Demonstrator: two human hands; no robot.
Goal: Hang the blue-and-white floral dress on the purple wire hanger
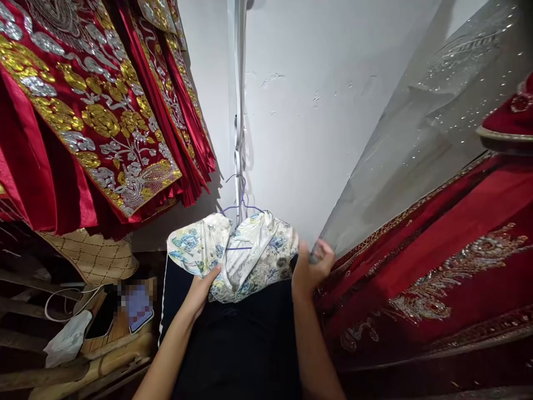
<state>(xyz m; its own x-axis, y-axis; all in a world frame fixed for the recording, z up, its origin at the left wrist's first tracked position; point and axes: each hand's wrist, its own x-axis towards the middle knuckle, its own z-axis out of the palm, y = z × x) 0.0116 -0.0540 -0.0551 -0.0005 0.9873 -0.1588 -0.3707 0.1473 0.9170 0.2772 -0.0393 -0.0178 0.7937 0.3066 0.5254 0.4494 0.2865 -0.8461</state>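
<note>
A white garment with blue and grey flowers (258, 250) hangs on a thin purple wire hanger (242, 204) in front of the wall. My left hand (202, 289) holds the garment's lower front edge near the neckline, its fingers partly hidden by the cloth. Beside the garment's right edge is my right hand (311, 266), slightly blurred, its fingers raised and apart with nothing visible in them. A dark part of the cloth shows next to that hand.
Red embroidered garments (112, 111) hang at upper left. A sheer sparkly veil (400, 139) and a red beaded dress (449, 266) fill the right side. A phone (140, 305), a cable and a white plastic bag (69, 339) lie on a wooden seat at lower left.
</note>
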